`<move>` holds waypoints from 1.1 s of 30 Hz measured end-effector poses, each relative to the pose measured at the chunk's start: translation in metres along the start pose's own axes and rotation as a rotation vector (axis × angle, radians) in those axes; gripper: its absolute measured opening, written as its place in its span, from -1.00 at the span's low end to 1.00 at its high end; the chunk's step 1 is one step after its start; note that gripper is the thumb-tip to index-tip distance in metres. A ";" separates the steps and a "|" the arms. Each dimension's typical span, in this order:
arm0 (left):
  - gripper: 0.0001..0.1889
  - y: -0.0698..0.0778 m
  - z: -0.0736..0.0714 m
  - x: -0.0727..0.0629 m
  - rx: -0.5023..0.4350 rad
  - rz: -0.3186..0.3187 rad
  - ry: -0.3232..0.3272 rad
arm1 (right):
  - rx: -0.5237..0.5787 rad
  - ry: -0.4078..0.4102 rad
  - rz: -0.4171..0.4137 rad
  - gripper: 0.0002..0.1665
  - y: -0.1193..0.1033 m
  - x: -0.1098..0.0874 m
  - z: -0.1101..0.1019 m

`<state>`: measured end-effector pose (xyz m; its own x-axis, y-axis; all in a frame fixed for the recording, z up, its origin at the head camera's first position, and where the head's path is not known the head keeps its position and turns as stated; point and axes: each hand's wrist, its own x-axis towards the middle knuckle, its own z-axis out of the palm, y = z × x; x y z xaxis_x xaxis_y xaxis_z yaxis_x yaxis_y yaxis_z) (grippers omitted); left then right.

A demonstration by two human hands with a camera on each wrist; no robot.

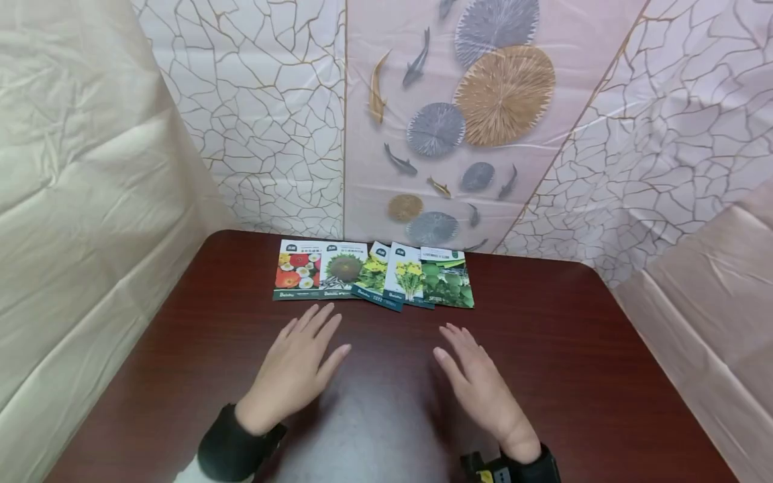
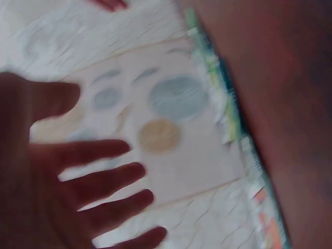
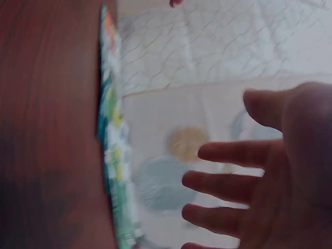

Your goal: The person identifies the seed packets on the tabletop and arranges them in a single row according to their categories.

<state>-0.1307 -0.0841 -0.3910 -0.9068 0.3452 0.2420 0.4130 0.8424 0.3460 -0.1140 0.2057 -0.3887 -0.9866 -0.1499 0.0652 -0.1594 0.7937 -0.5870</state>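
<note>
Dark wristbands point(image 1: 235, 443) sit nearest the head camera; past them, the left hand point(image 1: 290, 376) and right hand point(image 1: 483, 386) hover over the tabletop point(image 1: 386, 402), fingers extended, holding nothing. Printed packets point(image 1: 373, 274) lie in an overlapping row near its far edge, apart from both hands, some in the middle tilted. From the left wrist, the fingers are spread, the packets blurred. From the right wrist, likewise spread and gripping nothing. Handling seems either unstarted or finished; which, I cannot tell.
</note>
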 end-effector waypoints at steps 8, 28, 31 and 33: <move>-0.55 0.000 0.051 0.092 -0.466 -0.007 -0.086 | 0.160 0.064 0.175 -0.38 0.066 0.062 -0.020; -0.48 0.017 0.230 0.250 -0.956 -0.302 -0.086 | 0.369 -0.087 0.285 -0.46 0.121 0.166 -0.005; -0.51 0.007 0.250 0.262 -1.001 -0.286 -0.030 | 0.441 -0.077 0.306 -0.47 0.116 0.165 -0.009; -0.57 0.013 0.231 0.256 -1.000 -0.310 -0.018 | 0.503 -0.057 0.340 -0.48 0.112 0.163 -0.012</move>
<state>-0.3766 0.1109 -0.5343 -0.9826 0.1857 0.0037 0.0362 0.1715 0.9845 -0.2931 0.2773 -0.4341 -0.9735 0.0206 -0.2278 0.2144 0.4293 -0.8773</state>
